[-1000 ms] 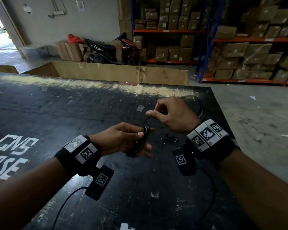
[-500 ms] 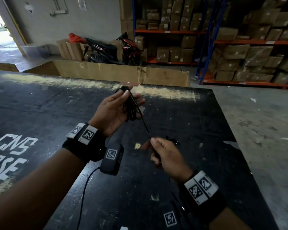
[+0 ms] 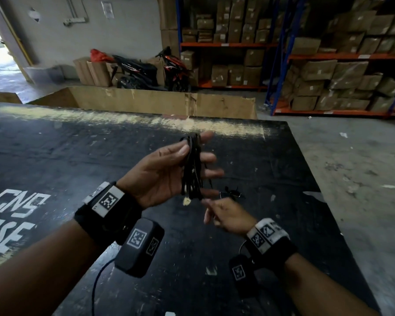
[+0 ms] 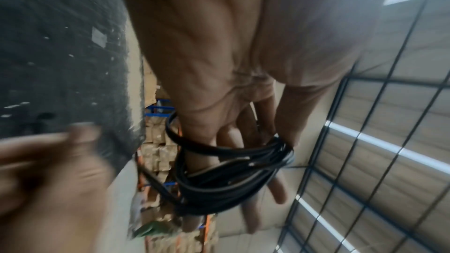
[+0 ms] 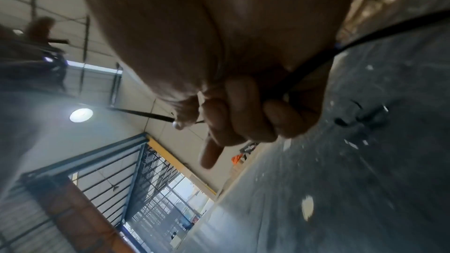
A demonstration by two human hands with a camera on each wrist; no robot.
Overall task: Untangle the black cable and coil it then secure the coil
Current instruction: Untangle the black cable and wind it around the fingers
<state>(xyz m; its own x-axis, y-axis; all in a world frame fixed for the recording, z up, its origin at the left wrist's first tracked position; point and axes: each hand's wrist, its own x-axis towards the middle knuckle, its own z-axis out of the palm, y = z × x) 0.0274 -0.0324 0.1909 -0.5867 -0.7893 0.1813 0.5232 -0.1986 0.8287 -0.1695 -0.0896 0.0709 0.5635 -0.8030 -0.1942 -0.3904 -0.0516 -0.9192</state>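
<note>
The person's left hand (image 3: 167,172), palm up with fingers stretched out, is raised above the scuffed black board tabletop (image 3: 100,156). The thin black cable (image 3: 193,169) is wound in several loops around those outstretched fingers (image 4: 275,189), and the thumb presses the bundle against them, so the coil is held in place. The left wrist view shows the loops (image 4: 219,180) crossing the fingers as a flattened oval.

The right hand (image 3: 226,215) hangs just below and to the right of the coil, blurred in the head view. From the right wrist view, its fingers (image 5: 243,114) are curled tight around a stretch of the black cable (image 5: 316,62), which runs through the fist, with only the forefinger pointing out.

On the tabletop just beyond the right hand lies a small black clip-like object (image 3: 233,192), too small to make out. Behind the tabletop's far edge stands a low brown cardboard wall (image 3: 160,102).
</note>
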